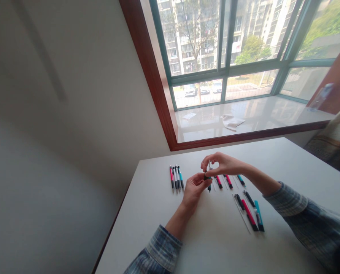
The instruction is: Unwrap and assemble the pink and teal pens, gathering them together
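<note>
Over the middle of the table, my left hand [193, 188] is closed around a teal and black pen [209, 186], its lower end showing below the fingers. My right hand [221, 163] pinches at the pen's upper end, thumb and fingertips curled together. A thin pale piece stands up between the right fingers; whether it is a refill I cannot tell. Just right of the hands lie pink and black pen barrels [228, 181] with thin white refills. Closer to me are a pink barrel [249, 215], a teal barrel [259, 216], black pen parts [250, 198] and a refill [241, 213].
Several whole pens [175, 179] lie side by side left of my hands. The white table [147, 213] meets the wall by a red-brown window frame [215, 140]. On the sill are a white cloth [232, 122] and a clear bottle [321, 97].
</note>
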Demonstrator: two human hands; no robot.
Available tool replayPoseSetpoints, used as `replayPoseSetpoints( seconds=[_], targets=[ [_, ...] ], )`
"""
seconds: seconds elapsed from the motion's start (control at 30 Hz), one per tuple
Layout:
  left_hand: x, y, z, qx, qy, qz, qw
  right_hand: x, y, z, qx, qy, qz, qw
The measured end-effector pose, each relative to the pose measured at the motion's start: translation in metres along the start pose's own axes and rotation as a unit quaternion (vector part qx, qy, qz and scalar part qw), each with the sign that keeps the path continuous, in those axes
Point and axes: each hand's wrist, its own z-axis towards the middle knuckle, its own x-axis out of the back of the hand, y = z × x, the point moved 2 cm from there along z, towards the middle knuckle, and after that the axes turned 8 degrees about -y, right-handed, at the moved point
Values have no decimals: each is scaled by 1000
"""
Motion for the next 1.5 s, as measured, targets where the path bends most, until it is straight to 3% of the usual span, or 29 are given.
replayPoseSetpoints(
  seconds=[0.1,0.23,0.3,0.4,0.67,0.87,1.1,1.23,1.5],
  targets=[
    [4,-1,-2,17,19,-9,1000,6,-6,-1,27,61,111,992],
    [9,-3,-4,32,25,-12,999,14,-10,-4,69,167,266,947],
    [11,-5,-4,35,24,-18,999,18,-9,-7,81,199,296,931],
    [12,-7,-3,39,29,-31,998,22,-7,-9,66,233,282,928],
    [9,-5,-4,44,46,-57,996,26,1,-8,42,273,224,935],
    [9,-7,-4,43,44,-57,996,33,12,-12,0,257,104,961],
    [10,-6,-3,49,52,-66,995,32,12,-10,15,252,72,965],
    [11,-10,-3,48,46,-75,995,31,13,-11,30,246,126,960],
    [13,-15,-4,47,42,-79,995,32,22,-15,27,259,291,921]
  ],
)
